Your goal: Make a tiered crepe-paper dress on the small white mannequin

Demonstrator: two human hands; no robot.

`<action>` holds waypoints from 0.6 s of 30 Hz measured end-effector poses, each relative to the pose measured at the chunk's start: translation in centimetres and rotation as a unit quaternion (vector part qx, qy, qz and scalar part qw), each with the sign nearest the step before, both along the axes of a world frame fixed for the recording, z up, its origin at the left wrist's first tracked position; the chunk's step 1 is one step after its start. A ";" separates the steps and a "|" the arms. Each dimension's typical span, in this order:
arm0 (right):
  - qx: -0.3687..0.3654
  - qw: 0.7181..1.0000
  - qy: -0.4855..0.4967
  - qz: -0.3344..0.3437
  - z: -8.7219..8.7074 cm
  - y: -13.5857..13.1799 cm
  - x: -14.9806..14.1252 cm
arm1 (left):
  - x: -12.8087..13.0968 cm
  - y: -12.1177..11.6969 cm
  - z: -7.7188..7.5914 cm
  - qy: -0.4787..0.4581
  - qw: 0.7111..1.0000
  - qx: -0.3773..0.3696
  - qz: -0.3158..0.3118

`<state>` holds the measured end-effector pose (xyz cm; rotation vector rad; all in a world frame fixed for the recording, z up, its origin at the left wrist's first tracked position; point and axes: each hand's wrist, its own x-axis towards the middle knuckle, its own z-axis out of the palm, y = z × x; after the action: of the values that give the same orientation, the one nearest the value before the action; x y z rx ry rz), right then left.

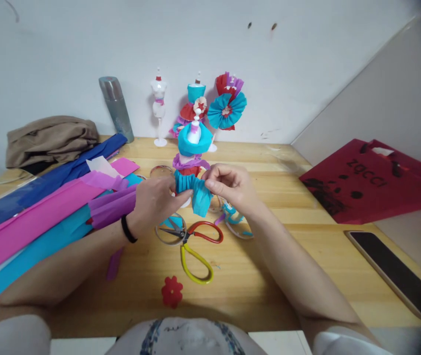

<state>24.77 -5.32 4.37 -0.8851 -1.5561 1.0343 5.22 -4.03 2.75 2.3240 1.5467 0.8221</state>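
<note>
A small white dress-form mannequin [194,132] stands in front of me, dressed in blue, purple and red crepe paper. Around its lower part hangs a pleated strip of blue crepe paper [200,195], its loose end drooping at the right. My left hand [155,197] grips the strip's left side, fingertips partly hidden behind the paper. On the other side my right hand [230,185] pinches the strip's upper edge between thumb and fingers. Just below lie open scissors [185,237] with red and yellow handles, across a roll of tape [157,236]. Nearer me is a red paper flower [172,292].
Crepe paper sheets [48,209] pile up at the left, below a brown cloth [53,140] and a flask [116,108]. Other mannequins [158,98] line the wall. A red bag [373,182] and a phone [391,271] are at the right.
</note>
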 end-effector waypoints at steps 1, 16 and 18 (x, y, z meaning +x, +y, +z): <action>-0.001 1.000 -0.003 -0.001 0.0 0.0 0.0 | 0.1 0.0 0.0 0.001 1.000 0.001 -0.003; 0.117 0.973 -0.165 -0.110 -0.2 0.3 0.6 | -0.4 -0.1 0.3 -0.070 0.997 -0.010 -0.038; 0.159 0.955 -0.214 -0.132 -0.1 0.2 0.6 | -0.5 -0.1 0.3 -0.070 0.996 -0.008 -0.048</action>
<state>25.39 -5.12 4.23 -1.0984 -1.8331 0.3954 4.75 -4.14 3.03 2.2563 1.3671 0.9231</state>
